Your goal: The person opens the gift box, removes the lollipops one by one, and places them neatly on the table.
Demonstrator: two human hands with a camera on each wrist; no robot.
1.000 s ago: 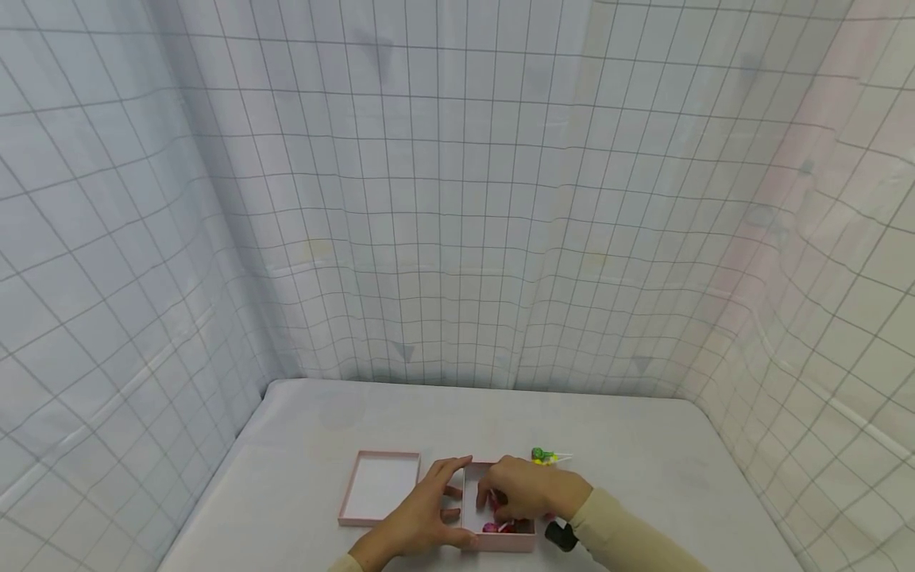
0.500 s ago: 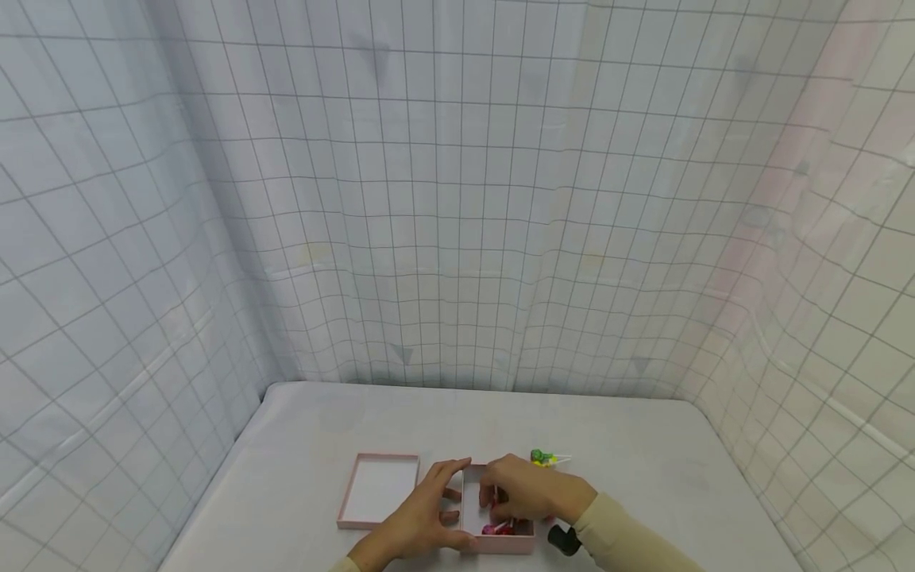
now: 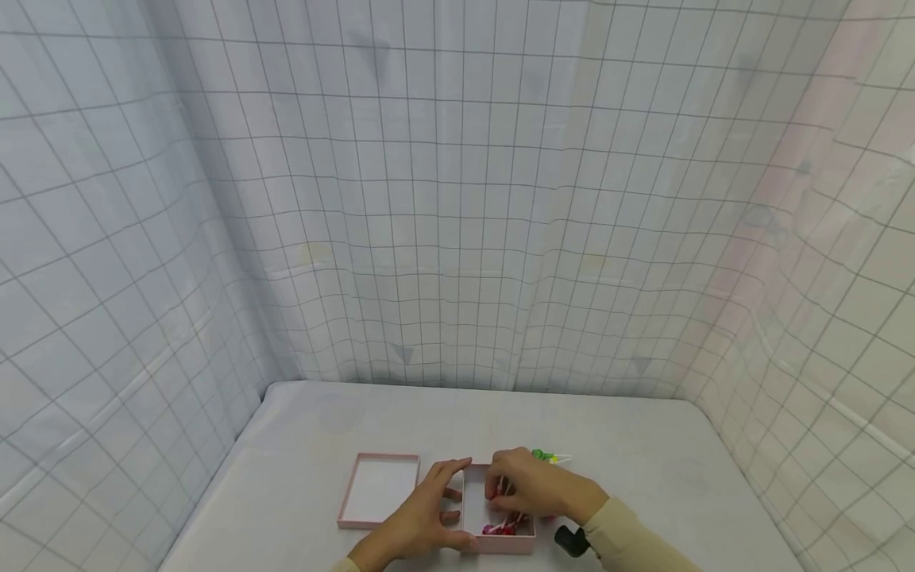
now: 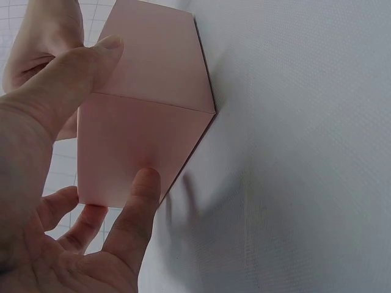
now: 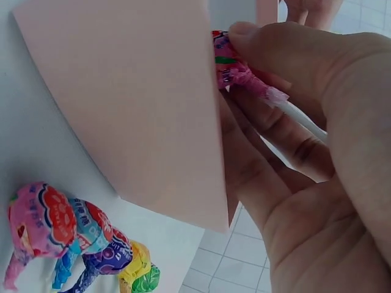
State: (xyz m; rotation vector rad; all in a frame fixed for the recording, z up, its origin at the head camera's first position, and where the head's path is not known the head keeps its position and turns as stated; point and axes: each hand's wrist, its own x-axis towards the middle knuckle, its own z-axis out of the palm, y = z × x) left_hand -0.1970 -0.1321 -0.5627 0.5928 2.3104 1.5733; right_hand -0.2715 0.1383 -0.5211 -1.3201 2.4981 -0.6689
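An open pink box (image 3: 504, 545) stands on the table with several wrapped lollipops (image 3: 500, 529) lying at its near end. My left hand (image 3: 418, 512) steadies it, the thumb on the near wall (image 4: 153, 58) and the other fingers spread along the left side up to the far corner. Inside the box, my right hand (image 3: 525, 485) pinches a lollipop in a pink wrapper (image 5: 229, 67) between thumb and fingers. Its white stick runs back under the palm. The right hand hides part of the box's interior.
Left of the box lies its shallow pink-rimmed lid (image 3: 379, 490), white inside. Along the box's right side sit more lollipops in a row, including a pink one (image 5: 43, 220), a purple one (image 5: 113, 255) and a green one (image 3: 542, 454). A black object (image 3: 572, 542) is beside the right wrist.
My right hand has shifted slightly right and away from me inside the box, uncovering more of the lollipops at the near end. The left hand and the box have stayed in place.
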